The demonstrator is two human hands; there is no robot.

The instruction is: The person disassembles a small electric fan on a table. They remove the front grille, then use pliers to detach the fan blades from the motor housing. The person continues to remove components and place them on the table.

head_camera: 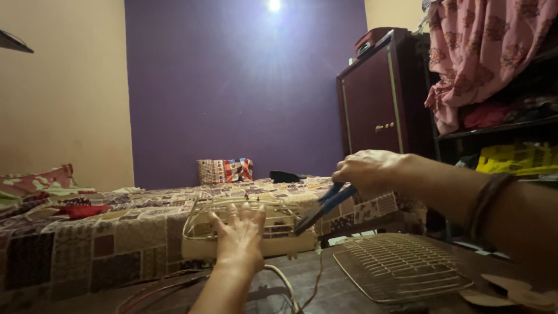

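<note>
Nearest, left hand (239, 234) presses flat, fingers spread, on cream wire-guarded fan (235, 229) at bed edge; right hand (367, 168) clamps blue-handled pliers (323, 204), tips at guard. Risk: pliers slip off wire, nicking left fingers or loose cable (279, 279)

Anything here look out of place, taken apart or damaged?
Yes. The cream fan housing lies with its front open, and a detached wire grille lies apart on the table. Loose wires trail out. The left hand rests on it; the right hand holds blue-handled pliers.
</note>
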